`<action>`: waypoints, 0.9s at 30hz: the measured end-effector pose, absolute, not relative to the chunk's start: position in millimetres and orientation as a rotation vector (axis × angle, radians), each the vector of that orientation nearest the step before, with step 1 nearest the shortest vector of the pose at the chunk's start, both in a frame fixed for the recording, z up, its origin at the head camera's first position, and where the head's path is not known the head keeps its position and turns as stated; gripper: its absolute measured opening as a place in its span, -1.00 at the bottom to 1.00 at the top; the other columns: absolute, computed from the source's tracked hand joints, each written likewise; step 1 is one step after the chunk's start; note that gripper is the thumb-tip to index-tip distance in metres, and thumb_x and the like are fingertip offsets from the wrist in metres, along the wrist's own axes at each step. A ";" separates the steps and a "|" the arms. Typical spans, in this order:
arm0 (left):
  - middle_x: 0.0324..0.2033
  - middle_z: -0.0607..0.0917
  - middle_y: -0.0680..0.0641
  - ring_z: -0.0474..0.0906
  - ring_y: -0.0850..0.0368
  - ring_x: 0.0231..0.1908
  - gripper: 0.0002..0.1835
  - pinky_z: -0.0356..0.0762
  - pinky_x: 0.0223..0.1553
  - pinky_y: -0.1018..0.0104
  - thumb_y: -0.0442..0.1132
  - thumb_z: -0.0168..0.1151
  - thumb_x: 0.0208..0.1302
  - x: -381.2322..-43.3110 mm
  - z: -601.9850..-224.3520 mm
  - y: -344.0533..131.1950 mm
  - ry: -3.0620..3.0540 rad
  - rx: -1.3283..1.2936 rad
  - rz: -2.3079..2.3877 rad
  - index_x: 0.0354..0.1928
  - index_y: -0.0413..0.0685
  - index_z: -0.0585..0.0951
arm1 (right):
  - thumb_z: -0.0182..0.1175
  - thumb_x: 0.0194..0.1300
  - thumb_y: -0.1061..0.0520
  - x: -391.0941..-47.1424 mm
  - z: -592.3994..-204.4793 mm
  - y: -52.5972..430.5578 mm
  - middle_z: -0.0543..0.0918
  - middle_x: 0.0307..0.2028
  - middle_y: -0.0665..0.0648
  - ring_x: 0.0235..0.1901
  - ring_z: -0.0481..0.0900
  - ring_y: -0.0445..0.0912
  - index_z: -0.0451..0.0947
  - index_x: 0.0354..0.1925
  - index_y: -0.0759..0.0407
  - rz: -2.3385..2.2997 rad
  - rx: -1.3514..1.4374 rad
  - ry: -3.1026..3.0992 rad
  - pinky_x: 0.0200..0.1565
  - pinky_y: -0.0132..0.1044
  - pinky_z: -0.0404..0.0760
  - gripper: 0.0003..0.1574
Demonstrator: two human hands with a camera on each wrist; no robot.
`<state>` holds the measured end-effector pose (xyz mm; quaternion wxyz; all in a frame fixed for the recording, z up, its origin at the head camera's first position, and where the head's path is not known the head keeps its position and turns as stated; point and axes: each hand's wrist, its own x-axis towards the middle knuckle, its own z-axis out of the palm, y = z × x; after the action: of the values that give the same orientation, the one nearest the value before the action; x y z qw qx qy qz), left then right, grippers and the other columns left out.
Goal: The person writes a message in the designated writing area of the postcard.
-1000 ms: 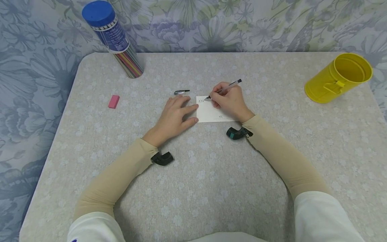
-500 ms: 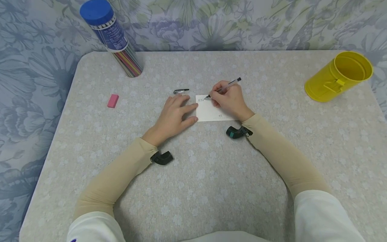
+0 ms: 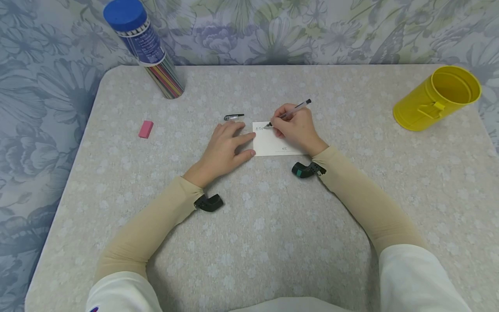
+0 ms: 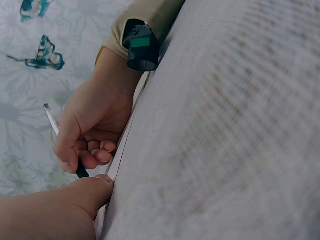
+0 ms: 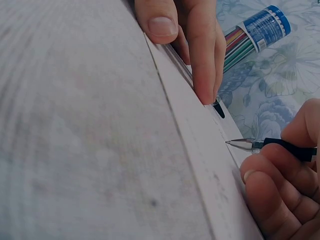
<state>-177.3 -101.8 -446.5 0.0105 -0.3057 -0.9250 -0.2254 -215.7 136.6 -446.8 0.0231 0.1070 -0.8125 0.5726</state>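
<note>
A small white card (image 3: 269, 145) lies on the table, with a short row of handwritten characters near its upper left corner. My right hand (image 3: 298, 130) pinches a clear pen with a black grip (image 3: 294, 111), its tip right at the end of that row. In the right wrist view the metal pen tip (image 5: 240, 143) shows close over the card (image 5: 200, 145). My left hand (image 3: 222, 149) lies with fingers spread, thumb and index fingertip at the card's left edge. Just beyond the left fingertips lies a black and clear pen cap (image 3: 234, 117).
A pink eraser (image 3: 146, 129) lies to the left on the table (image 3: 249, 242). At the back left stands a blue-lidded tube of coloured pencils (image 3: 156, 56); at the back right, a yellow canister (image 3: 419, 108). A floral wall (image 3: 273, 34) borders the table's far edge.
The pen tip has shifted very slightly right, and the handwritten row looks a little longer. The left hand keeps its place at the card's edge.
</note>
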 end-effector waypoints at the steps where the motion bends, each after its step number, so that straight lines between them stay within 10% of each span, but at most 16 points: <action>1: 0.36 0.47 -0.32 0.25 -0.34 0.46 -0.47 0.06 0.47 -0.39 0.03 0.34 0.35 -177.4 -446.6 -101.8 -2.885 -0.955 -0.704 0.28 -0.04 0.63 | 0.22 0.29 0.25 -215.8 -446.7 136.6 0.63 -0.65 0.12 -0.72 0.53 -0.17 0.63 -0.41 0.22 1.772 0.329 -2.520 -0.60 -0.42 0.48 -0.88; 27: 0.38 0.46 -0.30 0.23 -0.34 0.47 -0.47 0.04 0.46 -0.44 0.03 0.33 0.36 -177.7 -445.6 -102.3 -2.903 -0.951 -0.709 0.29 -0.03 0.63 | 0.23 0.29 0.25 -216.4 -446.8 136.1 0.65 -0.63 0.16 -0.71 0.55 -0.16 0.63 -0.41 0.23 1.769 0.357 -2.513 -0.59 -0.42 0.51 -0.87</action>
<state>-177.7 -102.3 -445.6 0.0026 -0.3033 -0.9257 -0.2260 -216.4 136.1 -446.8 0.0237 0.1154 -0.8120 0.5716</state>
